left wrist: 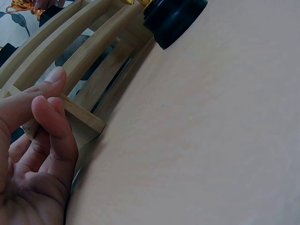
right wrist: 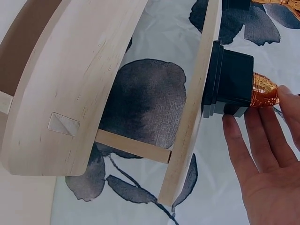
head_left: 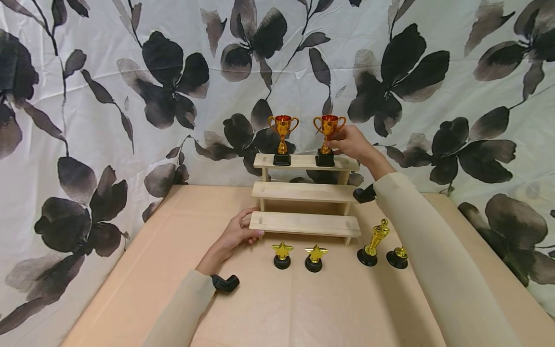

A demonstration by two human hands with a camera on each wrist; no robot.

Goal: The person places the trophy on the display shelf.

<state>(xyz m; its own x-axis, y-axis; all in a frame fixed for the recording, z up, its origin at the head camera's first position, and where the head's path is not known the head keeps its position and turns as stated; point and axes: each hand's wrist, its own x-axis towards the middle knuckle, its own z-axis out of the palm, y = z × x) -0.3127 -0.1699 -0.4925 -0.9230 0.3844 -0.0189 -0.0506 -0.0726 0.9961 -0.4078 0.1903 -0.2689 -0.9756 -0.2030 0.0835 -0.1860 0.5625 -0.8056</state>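
A three-tier wooden display stand (head_left: 303,222) stands at the back of the table. My left hand (head_left: 236,233) grips the left end of its lowest tier, thumb on the board (left wrist: 86,115) and fingers curled beneath. On the top tier, my right hand (head_left: 353,142) pinches the stem of a gold trophy cup (head_left: 328,125) from the right. The cup stands upright, its black square base (right wrist: 232,79) against the top board in the right wrist view. A matching trophy cup (head_left: 283,126) stands to its left on the same tier.
Two star trophies (head_left: 282,256) (head_left: 314,259) stand on the table before the stand. To the right are a gold figurine trophy (head_left: 376,241) and another trophy (head_left: 398,259), partly hidden by my right sleeve (head_left: 425,241). A floral cloth (head_left: 243,29) hangs behind.
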